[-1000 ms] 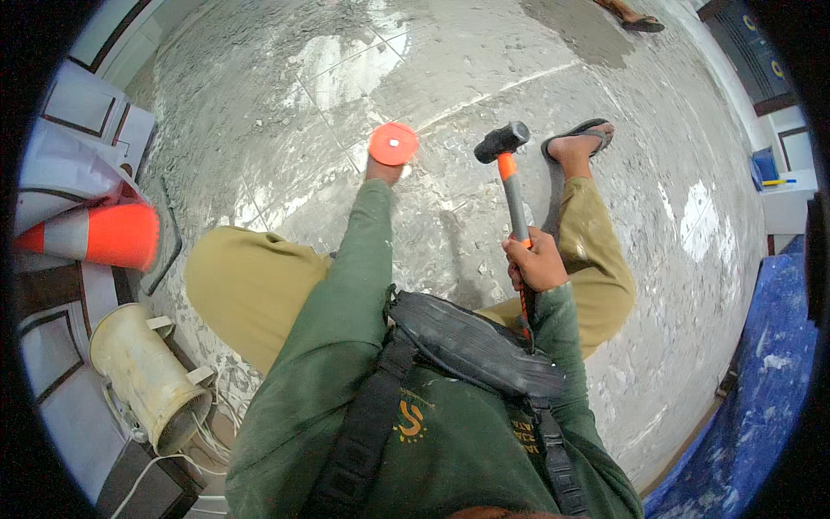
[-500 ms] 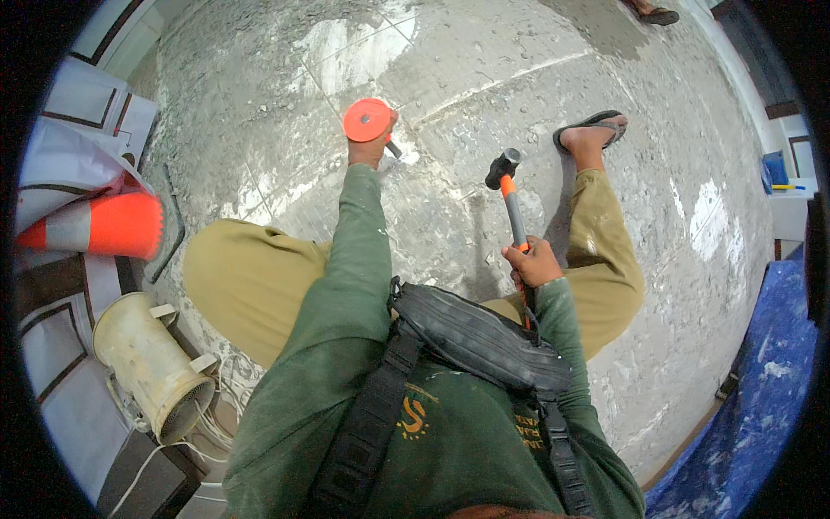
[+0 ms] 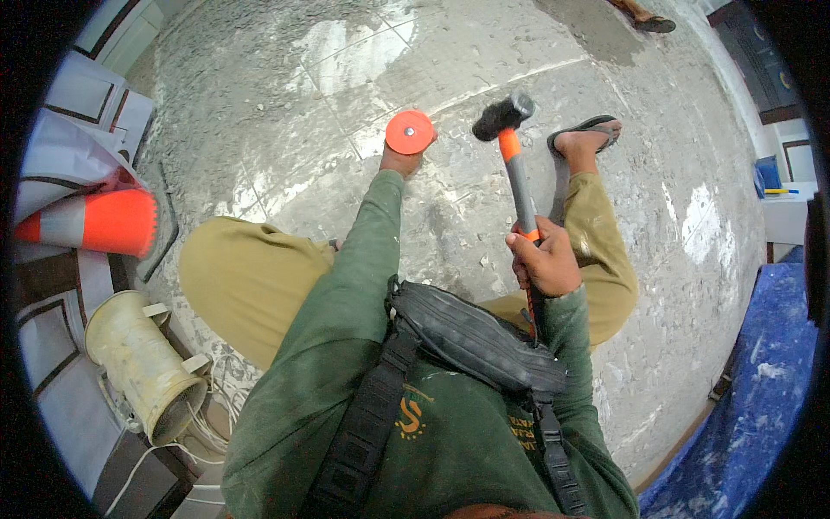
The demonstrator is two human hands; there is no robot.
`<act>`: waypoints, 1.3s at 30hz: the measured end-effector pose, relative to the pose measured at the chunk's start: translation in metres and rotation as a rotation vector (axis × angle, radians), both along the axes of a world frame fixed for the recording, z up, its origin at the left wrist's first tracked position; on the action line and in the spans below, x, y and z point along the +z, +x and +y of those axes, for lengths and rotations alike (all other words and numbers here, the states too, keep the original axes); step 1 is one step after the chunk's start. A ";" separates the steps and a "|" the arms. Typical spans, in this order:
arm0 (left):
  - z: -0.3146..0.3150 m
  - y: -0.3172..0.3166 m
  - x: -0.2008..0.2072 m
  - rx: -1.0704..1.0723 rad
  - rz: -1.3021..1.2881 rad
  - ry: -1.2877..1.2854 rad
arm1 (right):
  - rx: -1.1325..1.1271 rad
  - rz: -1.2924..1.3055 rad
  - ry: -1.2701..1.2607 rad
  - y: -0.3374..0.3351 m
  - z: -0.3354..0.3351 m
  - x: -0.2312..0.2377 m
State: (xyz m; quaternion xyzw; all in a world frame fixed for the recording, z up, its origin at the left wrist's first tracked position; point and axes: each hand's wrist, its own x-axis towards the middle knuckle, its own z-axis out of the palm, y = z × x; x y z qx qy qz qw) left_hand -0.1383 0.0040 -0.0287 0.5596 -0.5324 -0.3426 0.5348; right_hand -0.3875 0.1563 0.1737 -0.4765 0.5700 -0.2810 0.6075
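My left hand (image 3: 401, 163) is closed below the round orange guard of a chisel (image 3: 409, 132). Seen from above, the guard hides the chisel's shaft and tip, and most of my fingers. In my right hand (image 3: 551, 261) I grip a club hammer (image 3: 519, 177) by its grey and orange handle. Its dark, blocky head is up and to the right of the chisel, apart from it. Under both tools lies a rough grey floor (image 3: 467, 233) with pale scraped patches and tile lines.
At the left lie an orange and white traffic cone (image 3: 108, 222) and a dirty cream metal cylinder (image 3: 143, 368) with white cables. A paint-spotted blue sheet (image 3: 752, 381) hangs at the lower right. Another person's sandalled foot (image 3: 654, 24) is at the far right. A black waist bag (image 3: 475, 333) crosses my front.
My left hand has shifted right and slightly nearer with the chisel, whose shaft was visible before. The hammer is lifted, its head now appearing larger and farther up.
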 end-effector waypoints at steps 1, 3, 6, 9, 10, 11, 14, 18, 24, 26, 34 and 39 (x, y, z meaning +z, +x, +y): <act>0.005 -0.006 0.004 0.010 -0.006 -0.027 | -0.006 0.008 -0.028 0.000 -0.001 0.011; 0.009 -0.007 0.005 0.016 -0.027 -0.027 | -0.041 -0.017 -0.126 0.003 -0.004 0.035; 0.005 -0.001 -0.002 0.004 -0.041 0.034 | -0.122 -0.043 -0.279 0.013 -0.010 0.088; 0.006 -0.008 0.005 -0.022 -0.030 0.028 | -0.226 -0.044 -0.606 0.022 -0.014 0.127; 0.007 -0.011 0.012 -0.045 -0.044 0.000 | -0.196 -0.078 -0.681 0.019 -0.018 0.132; 0.010 -0.011 0.016 -0.062 -0.063 -0.029 | -0.162 -0.119 -0.754 0.017 -0.023 0.135; 0.000 -0.010 -0.005 -0.079 -0.109 -0.003 | -0.148 -0.137 -0.705 0.025 -0.031 0.121; -0.005 -0.015 -0.002 -0.114 -0.104 -0.121 | 0.122 0.280 -0.742 0.028 -0.033 0.026; -0.009 -0.014 0.010 -0.223 -0.373 -0.158 | 0.165 0.225 -0.073 0.014 -0.017 -0.020; -0.005 -0.011 -0.002 -0.128 -0.254 -0.177 | 0.141 0.253 -0.129 0.007 -0.023 -0.008; -0.002 0.023 -0.011 -0.003 0.008 0.101 | -0.103 0.108 -0.317 0.004 -0.013 0.102; 0.003 -0.001 0.011 -0.008 0.060 0.026 | -0.174 0.113 -0.437 0.006 -0.007 0.123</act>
